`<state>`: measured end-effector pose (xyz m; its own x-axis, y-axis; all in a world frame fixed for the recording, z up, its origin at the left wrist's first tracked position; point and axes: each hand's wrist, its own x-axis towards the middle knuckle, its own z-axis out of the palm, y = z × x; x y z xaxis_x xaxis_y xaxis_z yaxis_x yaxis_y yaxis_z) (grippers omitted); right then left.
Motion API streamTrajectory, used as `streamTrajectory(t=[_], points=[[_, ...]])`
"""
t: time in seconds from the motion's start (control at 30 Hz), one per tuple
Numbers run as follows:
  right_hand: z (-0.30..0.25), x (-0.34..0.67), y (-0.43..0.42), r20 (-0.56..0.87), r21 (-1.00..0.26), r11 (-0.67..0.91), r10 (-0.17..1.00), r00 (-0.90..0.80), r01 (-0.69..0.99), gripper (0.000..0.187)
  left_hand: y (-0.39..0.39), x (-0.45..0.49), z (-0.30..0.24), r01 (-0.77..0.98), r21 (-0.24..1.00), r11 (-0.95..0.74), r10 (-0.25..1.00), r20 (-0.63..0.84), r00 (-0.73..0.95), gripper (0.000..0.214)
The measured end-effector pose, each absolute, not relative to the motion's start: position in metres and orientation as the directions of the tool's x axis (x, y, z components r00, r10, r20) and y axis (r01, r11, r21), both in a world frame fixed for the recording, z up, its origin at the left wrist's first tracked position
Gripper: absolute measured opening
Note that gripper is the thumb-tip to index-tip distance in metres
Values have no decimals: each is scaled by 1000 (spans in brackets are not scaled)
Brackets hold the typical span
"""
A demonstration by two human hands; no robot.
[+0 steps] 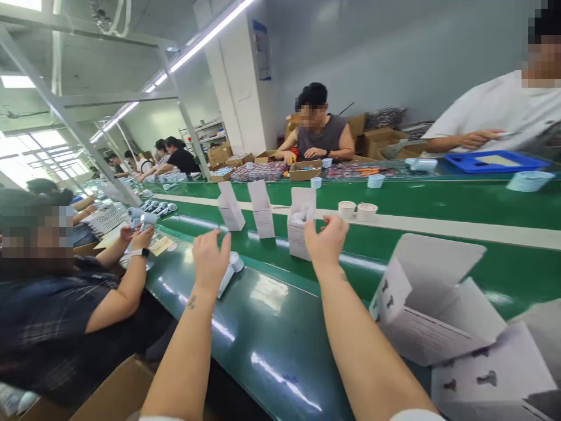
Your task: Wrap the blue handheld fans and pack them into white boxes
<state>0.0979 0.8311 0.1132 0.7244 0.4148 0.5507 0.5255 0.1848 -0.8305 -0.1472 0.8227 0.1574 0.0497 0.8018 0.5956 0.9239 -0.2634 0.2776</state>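
Observation:
My left hand (211, 260) is raised over the near side of the belt, thumb apart from the bent fingers, with nothing visible in it. Just beside and partly behind it lies a pale blue device (235, 262) with a rounded end. My right hand (328, 241) is at the right edge of an upright white box (300, 241), its thumb apart from the curled fingers. Whether the thumb touches the box is unclear. That box has its lid flap up and something whitish (300, 217) inside. Two more upright white boxes (231, 209) (261, 210) stand to its left.
Large open white cartons (433, 327) crowd the near right. Two small white cups (367, 211) sit beside the pale strip (416, 225) along the green belt (438, 204). A co-worker at left holds a pale device (146, 218); others sit across, near a blue tray (493, 162).

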Motion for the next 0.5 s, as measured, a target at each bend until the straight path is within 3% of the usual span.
streamTrajectory(t=[0.03,0.1,0.17,0.23,0.27,0.4,0.5], points=[[118,92,825,563,-825,213,388,730,523,23,815,-172,143,954,287,-90,880,471,-59,45],[127,69,811,555,-831,295,397,731,471,20,805,-207,114,950,301,81,974,179,-139,48],[132,36,795,389,-917,324,613,688,231,17,797,-219,89,924,364,118,991,23,-135,36],[130,-3,779,108,-983,168,856,506,-74,19,786,-215,75,882,455,121,989,16,-144,27],[126,-23,770,-24,-982,51,919,393,-180,22,777,-211,70,858,498,127,987,22,-159,29],[99,-86,731,-288,-921,-239,950,122,-308,41,706,-199,58,727,664,173,976,-16,-217,44],[82,-114,699,-399,-849,-396,915,-69,-349,48,641,-224,39,513,851,108,993,-68,-95,42]])
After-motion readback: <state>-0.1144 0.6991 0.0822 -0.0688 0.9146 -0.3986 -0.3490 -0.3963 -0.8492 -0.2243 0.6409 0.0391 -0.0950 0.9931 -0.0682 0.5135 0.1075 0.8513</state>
